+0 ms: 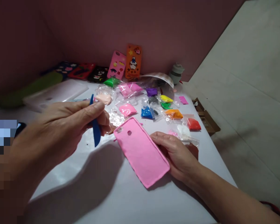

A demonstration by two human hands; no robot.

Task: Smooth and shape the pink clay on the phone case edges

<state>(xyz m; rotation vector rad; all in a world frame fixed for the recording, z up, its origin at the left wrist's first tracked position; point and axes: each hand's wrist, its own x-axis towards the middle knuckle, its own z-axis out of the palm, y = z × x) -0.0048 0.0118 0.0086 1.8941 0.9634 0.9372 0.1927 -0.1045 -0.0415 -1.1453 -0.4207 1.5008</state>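
**A:** Which stage does this view show?

**B:** As I read it from my station, a trimming or smoothing stage. My left hand (pixel 60 130) is raised above the white table (pixel 102 193), its fingers (pixel 100 109) closed around a slim blue plastic modelling tool (pixel 95 127), blade end pointing down. My right hand (pixel 177 152) rests on the table, fingers curled against the right long edge of the flat pink clay-covered phone case (pixel 141 151), which lies face down just right of centre, camera holes toward the far end.

**A:** Is the tool in contact with the case?

**B:** No. The blade hangs near the case's upper left corner, apart from it.

**A:** What does the next move call for?

**B:** In my judgement, lowering the blade to the rim of the case while the right hand holds it steady. The clay skin looks soft, so light pressure seems wise.

**A:** And the surroundings?

**B:** Small clear bags of coloured clay (pixel 151 105) lie beyond the case. Decorated phone cases, one pink (pixel 116 65) and one orange (pixel 133 61), lean on the wall behind, beside a small pale green jar (pixel 176 73).
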